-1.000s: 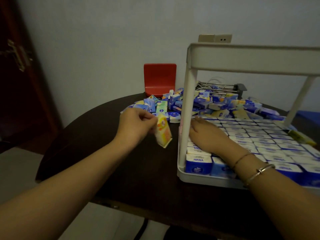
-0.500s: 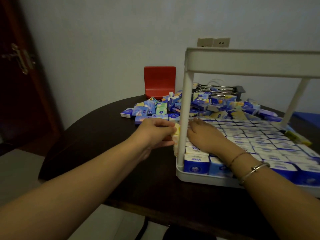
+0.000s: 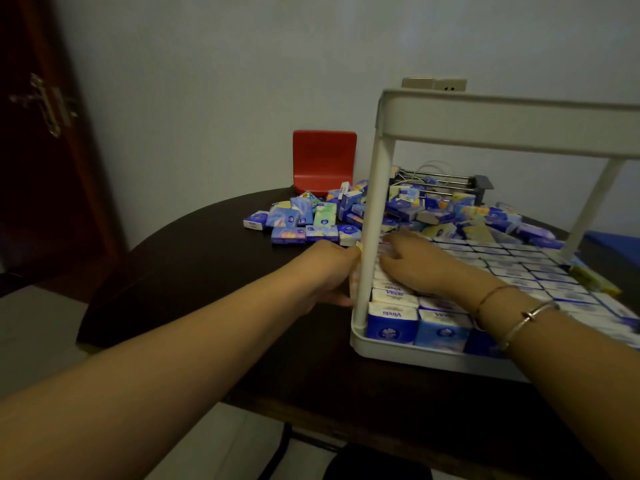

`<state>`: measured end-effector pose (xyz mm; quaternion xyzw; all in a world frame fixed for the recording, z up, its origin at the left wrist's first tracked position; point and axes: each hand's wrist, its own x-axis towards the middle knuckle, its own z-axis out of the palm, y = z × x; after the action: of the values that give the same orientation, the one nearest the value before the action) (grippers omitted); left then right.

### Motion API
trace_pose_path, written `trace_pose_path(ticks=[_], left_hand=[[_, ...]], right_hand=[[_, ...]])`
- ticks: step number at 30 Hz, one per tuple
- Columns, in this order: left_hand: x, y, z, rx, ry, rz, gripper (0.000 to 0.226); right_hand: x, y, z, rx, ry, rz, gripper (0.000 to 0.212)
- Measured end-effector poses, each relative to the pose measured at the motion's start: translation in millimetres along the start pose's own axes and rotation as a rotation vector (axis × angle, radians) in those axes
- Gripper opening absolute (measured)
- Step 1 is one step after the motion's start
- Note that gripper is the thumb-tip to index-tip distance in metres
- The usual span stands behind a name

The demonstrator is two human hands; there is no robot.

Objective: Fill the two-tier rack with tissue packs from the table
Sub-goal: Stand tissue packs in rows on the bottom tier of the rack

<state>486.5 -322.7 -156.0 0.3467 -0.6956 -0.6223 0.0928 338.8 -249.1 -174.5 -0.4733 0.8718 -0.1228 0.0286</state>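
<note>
tissue pack (image 3: 356,271) pinched in left hand (image 3: 330,271) at rack (image 3: 374,216) post — may snag; right hand (image 3: 412,268) flat, seemingly empty.

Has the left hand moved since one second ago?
Yes. The left hand has moved right across the table, from beside the loose packs to the rack's white front post, pressing its pack against the lower tier.

The white corner post (image 3: 372,233) of the rack (image 3: 398,351) blocks its near-left corner. Right of the post, the lower tier seems packed with tissue packs (image 3: 394,318). Left of the post the dark table (image 3: 207,271) is bare; behind it lies a loose pile (image 3: 304,220).
</note>
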Motion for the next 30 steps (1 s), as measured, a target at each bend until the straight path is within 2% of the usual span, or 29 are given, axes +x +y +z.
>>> trace_pose_path(ticks=[2,8,10,14,16,21,24,27,30], left_hand=[[1.5,3.9,-0.1,-0.010,0.015,-0.027,0.030],[-2.9,10.5,-0.3,-0.062,-0.021,-0.096,0.028],[-5.7,11.3,2.2,-0.070,-0.044,-0.107,0.021],[-4.7,7.9,9.2,-0.002,-0.067,-0.094,0.022],[1.0,3.2,8.2,0.046,-0.062,-0.094,0.013],[23.2,-11.0,6.5,0.116,0.003,-0.040,0.039],[31.3,-26.6,11.0,-0.156,-0.044,-0.044,0.052],[25.8,-35.5,21.1,-0.490,-0.178,-0.037,0.023],[24.8,-38.5,30.0,-0.622,-0.232,0.004,0.026]], right_hand=[[-5.5,0.8,-0.1,-0.040,0.008,-0.009,0.046],[-9.7,2.4,2.9,0.037,-0.057,0.006,0.043],[-8.9,2.9,2.9,0.033,-0.062,-0.001,0.043],[-8.5,3.3,4.9,-0.004,-0.059,-0.020,0.043],[-9.3,2.6,6.9,-0.018,-0.054,-0.022,0.045],[-11.4,3.3,11.7,-0.023,0.016,-0.013,0.049],[-14.8,4.2,10.1,-0.095,0.086,-0.030,0.053],[-16.8,5.2,13.5,-0.134,0.017,-0.003,0.053],[-16.2,5.0,15.7,-0.148,-0.021,0.036,0.054]])
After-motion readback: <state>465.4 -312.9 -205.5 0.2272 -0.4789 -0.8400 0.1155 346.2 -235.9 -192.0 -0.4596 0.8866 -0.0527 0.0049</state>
